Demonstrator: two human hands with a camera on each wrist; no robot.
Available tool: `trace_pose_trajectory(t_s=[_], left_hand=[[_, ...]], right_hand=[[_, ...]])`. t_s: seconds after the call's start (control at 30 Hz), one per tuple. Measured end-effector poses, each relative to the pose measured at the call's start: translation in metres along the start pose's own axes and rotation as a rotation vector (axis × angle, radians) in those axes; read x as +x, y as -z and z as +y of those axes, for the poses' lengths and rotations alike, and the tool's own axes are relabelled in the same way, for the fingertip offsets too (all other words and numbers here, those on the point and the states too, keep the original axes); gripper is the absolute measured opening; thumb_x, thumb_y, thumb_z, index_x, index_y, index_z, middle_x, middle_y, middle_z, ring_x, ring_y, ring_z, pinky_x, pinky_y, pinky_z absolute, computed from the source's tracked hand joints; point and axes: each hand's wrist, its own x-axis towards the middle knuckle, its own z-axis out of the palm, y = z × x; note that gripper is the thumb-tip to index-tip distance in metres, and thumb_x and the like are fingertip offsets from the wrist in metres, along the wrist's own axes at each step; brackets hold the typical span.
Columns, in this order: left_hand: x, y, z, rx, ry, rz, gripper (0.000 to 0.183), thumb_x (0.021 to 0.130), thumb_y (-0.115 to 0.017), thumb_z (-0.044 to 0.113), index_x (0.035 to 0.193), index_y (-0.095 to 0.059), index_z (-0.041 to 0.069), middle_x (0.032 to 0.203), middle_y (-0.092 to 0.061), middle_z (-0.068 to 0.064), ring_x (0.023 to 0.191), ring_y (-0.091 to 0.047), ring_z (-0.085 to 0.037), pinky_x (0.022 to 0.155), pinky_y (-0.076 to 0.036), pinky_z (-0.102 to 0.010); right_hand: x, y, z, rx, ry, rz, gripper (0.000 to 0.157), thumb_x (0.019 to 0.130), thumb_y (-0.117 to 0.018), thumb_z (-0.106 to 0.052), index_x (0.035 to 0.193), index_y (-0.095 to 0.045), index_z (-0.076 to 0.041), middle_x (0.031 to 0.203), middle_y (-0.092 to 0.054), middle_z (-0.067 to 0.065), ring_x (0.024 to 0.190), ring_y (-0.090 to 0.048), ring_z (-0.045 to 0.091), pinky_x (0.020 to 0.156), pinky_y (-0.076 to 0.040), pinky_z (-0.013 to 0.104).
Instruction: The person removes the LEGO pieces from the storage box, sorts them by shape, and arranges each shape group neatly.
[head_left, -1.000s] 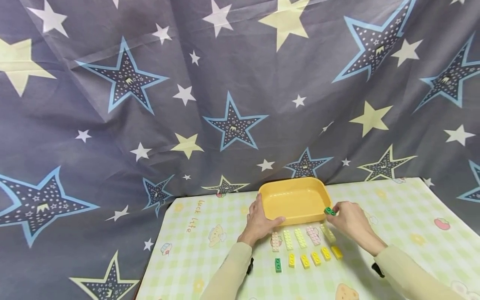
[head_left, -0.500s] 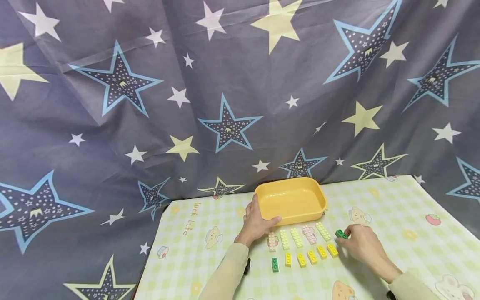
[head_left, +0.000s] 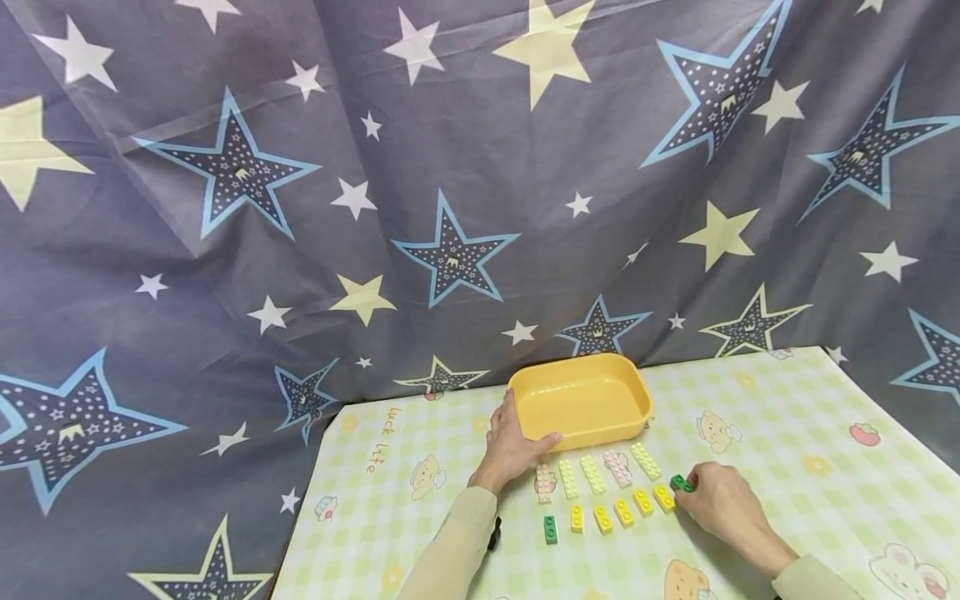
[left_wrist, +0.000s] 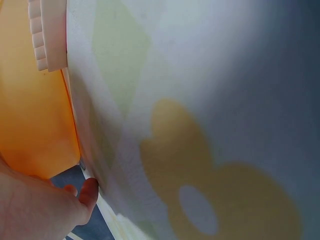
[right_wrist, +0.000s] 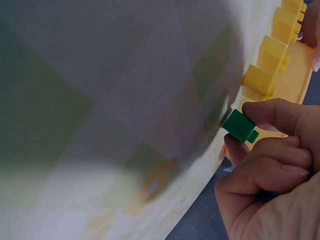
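My right hand (head_left: 723, 504) pinches a small green toy brick (right_wrist: 240, 126) between thumb and finger, low over the cloth. In the head view this brick stands at the right end of a row, close beside a yellow brick (head_left: 663, 498). Several such yellow bricks stretch leftward to another green brick (head_left: 551, 529). At the front left corner of a yellow tray (head_left: 577, 440), my left hand (head_left: 513, 446) holds on, thumb along the front wall and fingers along the left side. The left wrist view shows some of its fingertips (left_wrist: 90, 192) past the tray's end.
Between tray and front row lies a row of longer bricks: a pink brick (head_left: 543, 483), a second pink brick (head_left: 618, 468) and pale yellow-green bricks (head_left: 568, 479). A checked cloth (head_left: 780, 442) covers the table; a star-patterned curtain (head_left: 337, 208) hangs behind.
My right hand has carried the green brick from beside the tray's front right corner toward me, down to the front row's right end. My left hand has stayed at the tray.
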Motion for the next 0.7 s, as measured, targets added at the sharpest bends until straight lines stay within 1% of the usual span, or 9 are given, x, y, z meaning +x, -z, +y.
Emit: trace_pose_trajectory(t_s=[0.27,0.4,0.5,0.57,0.7], left_hand=[[0.0021,-0.0020,0.0008,0.025,-0.017,-0.005,0.131,0.087,-0.087,0.060,0.178,-0.002,0.018,0.183,-0.024,-0.014,0.170,-0.021,-0.035,0.138,-0.019,-0.066],[0.0024,-0.0025,0.0005,0.019,-0.004,-0.002,0.131,0.087,-0.087,0.060,0.178,-0.001,0.020,0.183,-0.022,-0.015,0.170,-0.021,-0.038,0.137,-0.021,-0.068],[0.0025,-0.0030,-0.0004,0.008,0.013,0.008,0.131,0.087,-0.088,0.059,0.178,-0.002,0.023,0.183,-0.023,-0.015,0.170,-0.022,-0.040,0.136,-0.023,-0.068],[0.0029,-0.0035,-0.0010,0.007,0.020,0.011,0.130,0.086,-0.088,0.059,0.178,-0.002,0.024,0.183,-0.023,-0.015,0.169,-0.023,-0.040,0.135,-0.024,-0.068],[0.0035,-0.0036,-0.0007,0.017,0.021,0.011,0.130,0.086,-0.088,0.058,0.178,-0.003,0.023,0.183,-0.023,-0.014,0.170,-0.023,-0.038,0.136,-0.024,-0.067]], right_hand=[[-0.0032,-0.0043,0.0033,0.000,0.006,0.004,0.019,0.090,-0.076,-0.012,0.075,-0.066,-0.007,0.064,-0.057,0.001,0.057,-0.051,0.014,0.051,-0.038,0.024],[-0.0027,-0.0038,0.0023,-0.010,0.005,0.004,0.021,0.090,-0.076,-0.012,0.073,-0.066,-0.007,0.063,-0.057,0.002,0.056,-0.050,0.014,0.051,-0.038,0.024],[-0.0027,-0.0043,0.0024,-0.017,0.011,0.013,0.025,0.090,-0.075,-0.012,0.069,-0.062,-0.009,0.061,-0.054,0.000,0.054,-0.048,0.013,0.050,-0.037,0.023],[-0.0030,-0.0052,0.0029,-0.019,0.009,0.015,0.027,0.090,-0.075,-0.012,0.067,-0.060,-0.010,0.059,-0.052,0.000,0.053,-0.047,0.012,0.050,-0.036,0.023],[-0.0039,-0.0070,0.0033,-0.024,-0.007,0.018,0.028,0.091,-0.076,-0.015,0.068,-0.060,-0.010,0.060,-0.054,0.001,0.054,-0.048,0.014,0.051,-0.037,0.025]])
